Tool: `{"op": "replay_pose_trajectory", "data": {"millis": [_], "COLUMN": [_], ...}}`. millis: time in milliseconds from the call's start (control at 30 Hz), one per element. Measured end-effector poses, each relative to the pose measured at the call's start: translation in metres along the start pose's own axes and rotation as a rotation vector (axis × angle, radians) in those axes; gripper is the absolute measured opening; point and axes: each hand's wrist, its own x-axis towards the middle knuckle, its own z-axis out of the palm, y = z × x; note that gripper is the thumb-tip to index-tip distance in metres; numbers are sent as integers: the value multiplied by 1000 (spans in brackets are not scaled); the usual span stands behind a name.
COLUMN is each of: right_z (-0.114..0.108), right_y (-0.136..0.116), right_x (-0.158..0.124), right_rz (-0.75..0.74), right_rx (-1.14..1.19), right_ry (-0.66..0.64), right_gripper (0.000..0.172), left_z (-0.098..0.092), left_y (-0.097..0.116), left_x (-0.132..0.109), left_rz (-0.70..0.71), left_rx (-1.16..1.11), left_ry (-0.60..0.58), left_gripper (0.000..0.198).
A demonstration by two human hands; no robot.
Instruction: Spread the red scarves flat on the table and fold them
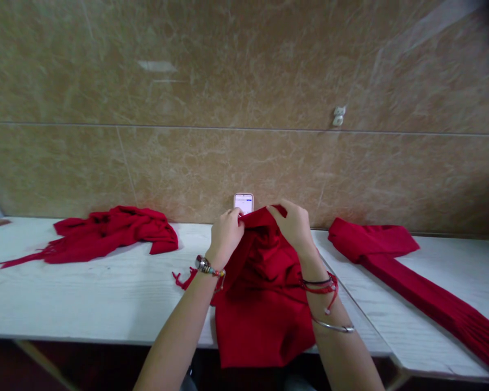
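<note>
From where I stand, I see a person at a white table (pixel 118 304), holding up a red scarf (pixel 264 331) between two bare hands. The left hand (pixel 227 233) pinches one end of its raised edge; the right hand (pixel 294 225) grasps the other, thumb in front. Below them the scarf bunches in folds, and its lower end hangs over the table's front edge. A phone (pixel 244 201) with a lit screen shows just beyond the left hand, near the wall (pixel 187 87). A crumpled red cloth (pixel 118 236) lies to the left, and a long red strip (pixel 415 288) bends across the right side.
</note>
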Motion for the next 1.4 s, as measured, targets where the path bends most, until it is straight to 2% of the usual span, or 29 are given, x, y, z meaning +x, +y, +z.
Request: {"op": "replay_pose_trajectory", "data": {"millis": [100, 167, 233, 300, 400, 467, 567, 633, 800, 867, 933, 1067, 1200, 1333, 1400], "right_z": [-7, -9, -8, -5, 4, 10, 15, 11, -5, -8, -8, 2, 9, 3, 3], "right_y": [16, 29, 37, 36, 20, 5, -8, -7, 21, 29, 29, 7, -10, -8, -9], "right_x": [3, 5, 5, 3, -3, -6, -6, -3, 4, 5, 3, -4, -5, -2, -4], "right_rz": [97, 151, 133, 19, -204, -250, -187, -144, 12, 66, 11, -253, -193, -146, -201], "right_rx": [-55, -103, -135, -95, 32, 33, -10, 12, -35, -91, -84, 55, 41, 97, 143], "right_ry": [107, 82, -30, -174, -358, -418, -385, -320, -142, -114, -156, -331, -379, -301, -330], "right_gripper": [19, 18, 14, 13, 36, 36, 18, 15, 15, 15, 17, 39, 16, 11, 22], "left_z": [-13, -21, -27, -28, -24, -20, -18, -20, -31, -33, -33, -28, -26, -33, -37], "left_y": [-10, -15, -16, -15, -12, -9, -8, -10, -20, -23, -22, -13, -8, -14, -16], "left_x": [3, 5, 6, 5, 4, 4, 4, 3, 4, 4, 4, 3, 3, 4, 4], "left_rz": [3, 31, 41, 23, 14, 29, 36, 28, 3, -2, 6, 31, 43, 29, 22], "left_rx": [-41, -86, -115, -148, -212, -217, -134, -51, 34, 23, -8, -91, -112, -106, -118], "left_ry": [-3, -22, -45, -74, -120, -129, -110, -100, -99, -77, -68, -121, -142, -119, -120], "left_gripper": [23, 28, 29, 26, 25, 25, 26, 28, 31, 32, 31, 32, 32, 28, 25]}}
